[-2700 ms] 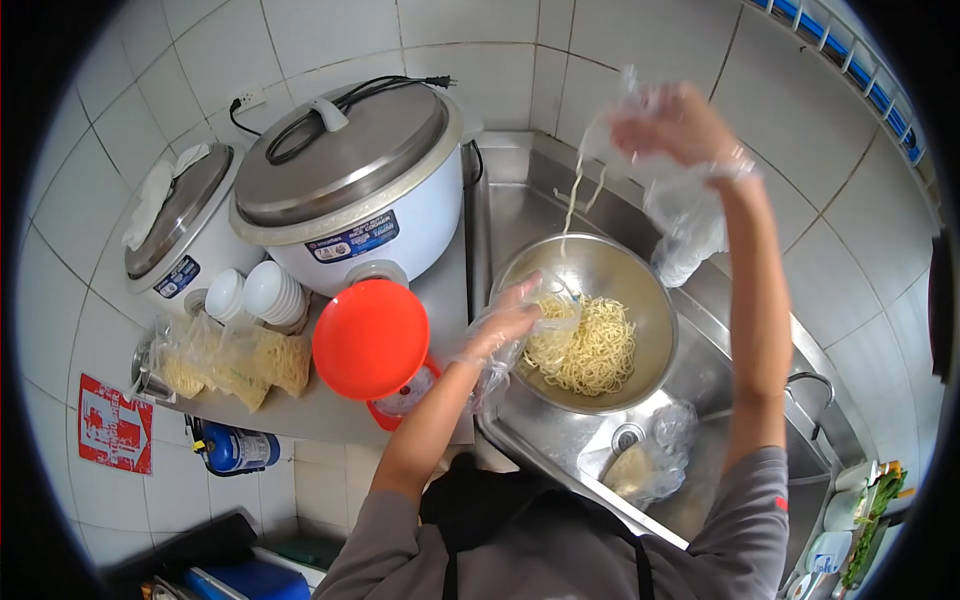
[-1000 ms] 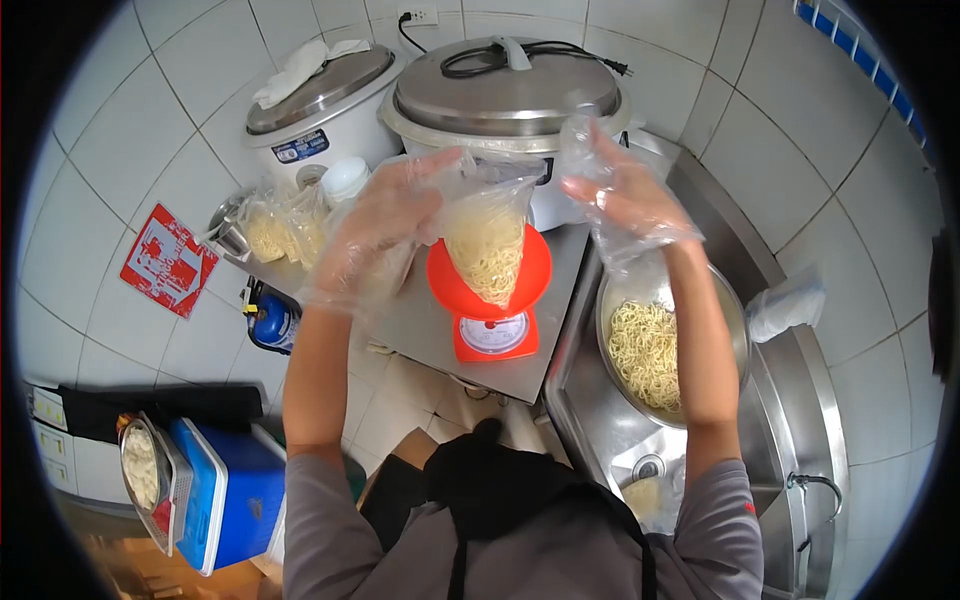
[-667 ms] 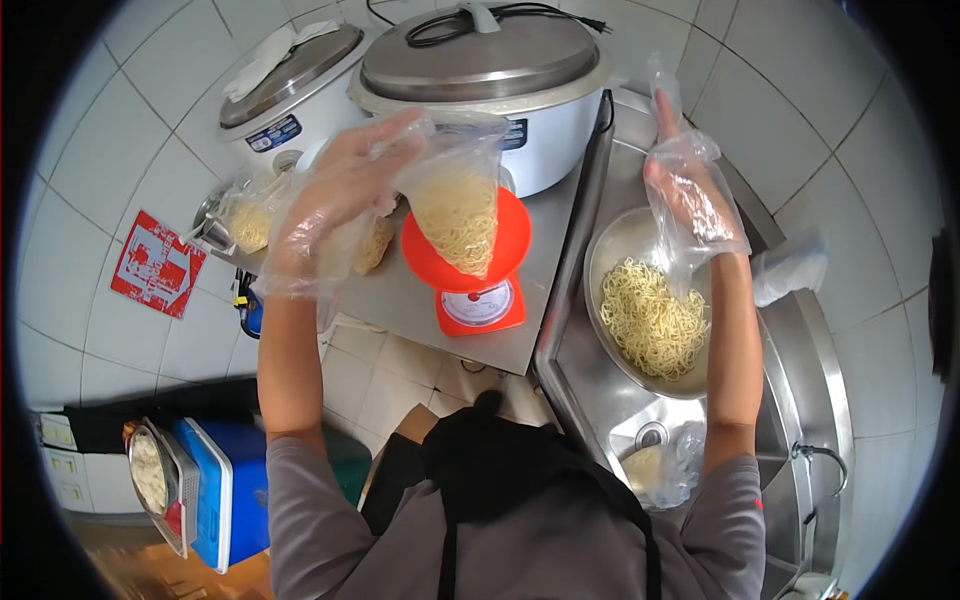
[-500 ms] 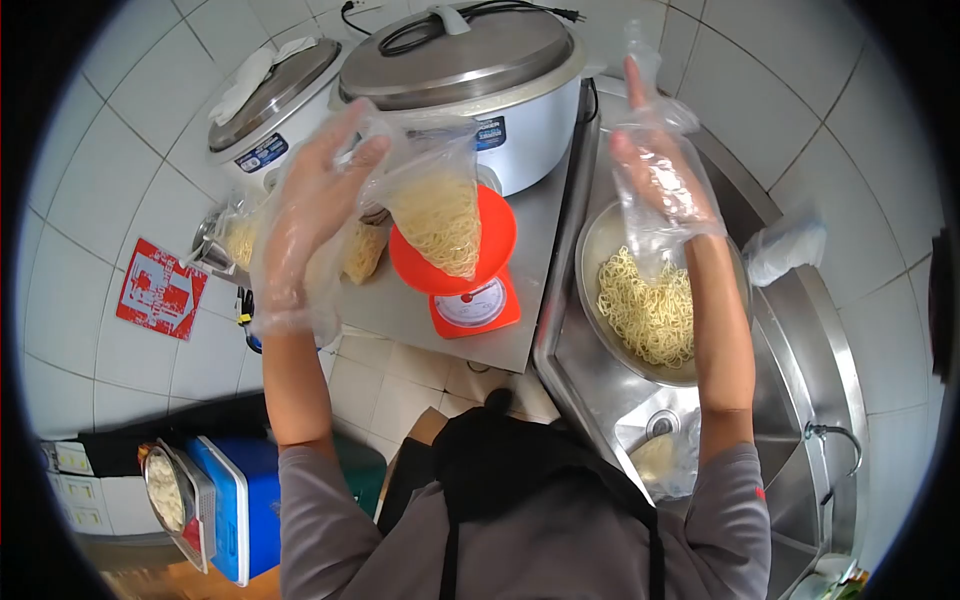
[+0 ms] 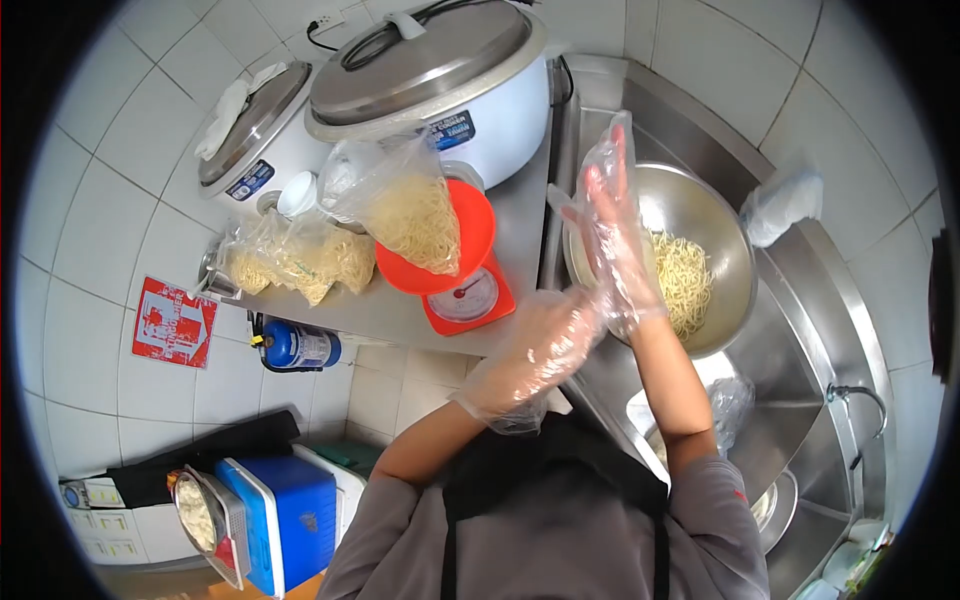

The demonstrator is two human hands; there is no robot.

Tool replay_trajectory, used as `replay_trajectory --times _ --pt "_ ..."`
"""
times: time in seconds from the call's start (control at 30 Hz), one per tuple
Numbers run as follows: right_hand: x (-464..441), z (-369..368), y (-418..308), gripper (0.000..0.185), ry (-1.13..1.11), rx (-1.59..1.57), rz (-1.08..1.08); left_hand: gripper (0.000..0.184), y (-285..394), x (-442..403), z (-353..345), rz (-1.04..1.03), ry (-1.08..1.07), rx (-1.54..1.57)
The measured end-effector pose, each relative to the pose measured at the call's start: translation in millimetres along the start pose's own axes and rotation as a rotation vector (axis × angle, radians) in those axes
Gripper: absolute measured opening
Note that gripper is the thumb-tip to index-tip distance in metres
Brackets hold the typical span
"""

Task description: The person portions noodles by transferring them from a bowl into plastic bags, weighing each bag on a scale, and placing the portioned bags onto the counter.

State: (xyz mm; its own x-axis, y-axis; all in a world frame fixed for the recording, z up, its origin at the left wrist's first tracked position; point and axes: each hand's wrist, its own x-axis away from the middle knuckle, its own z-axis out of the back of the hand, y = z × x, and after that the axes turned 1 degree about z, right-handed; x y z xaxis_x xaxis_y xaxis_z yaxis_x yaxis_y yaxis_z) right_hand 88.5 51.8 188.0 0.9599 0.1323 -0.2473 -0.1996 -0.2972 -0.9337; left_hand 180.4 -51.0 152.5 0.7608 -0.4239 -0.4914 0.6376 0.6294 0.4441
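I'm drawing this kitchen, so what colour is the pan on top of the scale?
The pan is bright orange-red, as the head view shows.

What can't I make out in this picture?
All in the head view:
Reading on the scale dial: too small.
What lies in the bowl's left part: hidden by the right hand.
Whether the left hand touches the right: too blurred.
Lower-right containers: cut off by dark border.

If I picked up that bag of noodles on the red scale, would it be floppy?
Probably floppy: the noodle bag looks like thin, wrinkled plastic. The noodles inside are thin strands, so they'd likely shift. It might slump too, since its top reaches past the red pan.
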Motion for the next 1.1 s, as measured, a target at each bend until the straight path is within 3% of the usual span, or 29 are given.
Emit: replay_trajectory --times 0.07,0.13,0.23,0.3,0.33,0.4,0.47,0.53,0.6,0.63,0.73,1.0,1.1 --pt "7.1 13.7 10.7 0.087 0.018 0.103 -0.017 0.016 10.3 -0.9 -14.7 0.002 -0.137 0.08" --pt "7.5 26.4 30.4 0.087 0.047 0.0 -0.03 0.022 10.8 2.3 -22.9 0.079 -0.257 0.24" --pt "17.6 50.6 38.6 0.089 0.101 -0.074 -0.068 0.02 14.4 6.2 -11.5 0.084 -0.359 0.058" --pt "22.3 64.1 33.4 0.086 0.222 -0.07 -0.138 0.02 10.9 12.3 9.1 0.002 -0.111 -0.042" --pt "23.1 71.4 33.0 0.085 0.271 -0.057 -0.134 0.032 15.9 4.1 48.7 -0.056 -0.086 -0.25" --pt "24.7 87.4 34.3 0.084 0.359 -0.018 -0.093 0.052 -36.1 58.6 96.7 0.23 0.246 -0.813" --pt "22.6 102.2 38.5 0.084 0.418 0.029 -0.013 0.073 14.9 -26.8 116.6 0.343 0.689 -0.776" --pt "27.6 105.8 42.5 0.081 0.405 -0.017 -0.013 0.086 -3.0 -55.8 145.3 0.276 0.67 -0.879" --pt "33.7 92.2 44.3 0.079 0.393 -0.101 -0.005 0.079 -61.9 -38.1 158.5 0.327 0.332 -0.823" --pt "37.0 87.1 50.3 0.077 0.382 -0.128 -0.038 0.07 -81.6 -38.3 157.7 0.48 0.254 -0.645" --pt "49.4 76.9 61.3 0.072 0.36 -0.192 -0.15 0.041 -125.8 -25.9 179.4 0.725 0.352 -0.144" --pt "71.7 84.3 48.6 0.068 0.287 -0.09 -0.127 0.025 -77.2 71.1 274.7 0.727 0.976 -0.407" --pt "71.8 77.8 47.9 0.065 0.297 -0.074 -0.182 0.025 -79.6 125.9 296.6 0.781 0.961 -0.545"
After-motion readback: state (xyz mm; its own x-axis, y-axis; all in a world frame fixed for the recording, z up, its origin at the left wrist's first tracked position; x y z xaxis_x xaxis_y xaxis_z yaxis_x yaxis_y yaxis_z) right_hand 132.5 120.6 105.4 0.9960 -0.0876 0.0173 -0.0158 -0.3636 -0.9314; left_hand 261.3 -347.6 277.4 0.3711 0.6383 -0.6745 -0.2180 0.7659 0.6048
